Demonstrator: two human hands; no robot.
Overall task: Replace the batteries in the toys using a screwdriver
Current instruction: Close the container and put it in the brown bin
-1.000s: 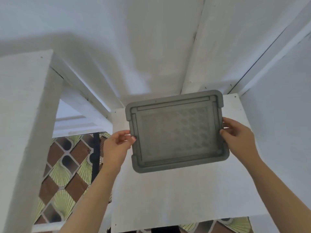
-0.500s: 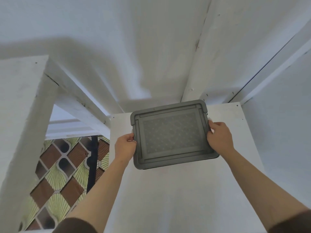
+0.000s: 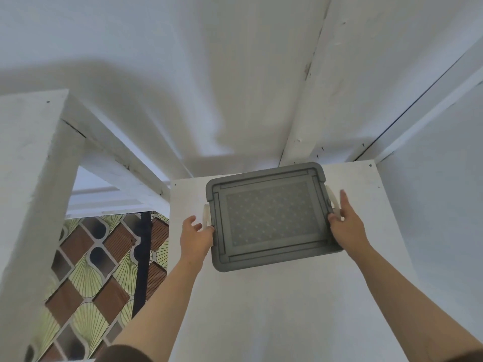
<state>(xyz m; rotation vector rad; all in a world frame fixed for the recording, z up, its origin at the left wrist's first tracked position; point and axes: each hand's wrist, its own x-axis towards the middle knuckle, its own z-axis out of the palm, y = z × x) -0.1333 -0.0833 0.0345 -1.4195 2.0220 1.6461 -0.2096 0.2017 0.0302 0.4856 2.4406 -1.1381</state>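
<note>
Resting near the far edge of a white board [image 3: 261,309], a grey lidded storage box [image 3: 269,215] with a white side latch [image 3: 206,215]. Left hand [image 3: 194,237] and right hand [image 3: 349,228] flank it, fingers straight and loosely spread, each thumb touching a side edge of the lid.

A grey rectangular box [image 3: 271,218], closed by a flat lid with a translucent, diamond-patterned middle panel and fitted with pale side handles [image 3: 206,215], is being borne lid-up and level by the white surface [image 3: 261,309] at its far end, its long sides running left to right, slightly skewed.
</note>
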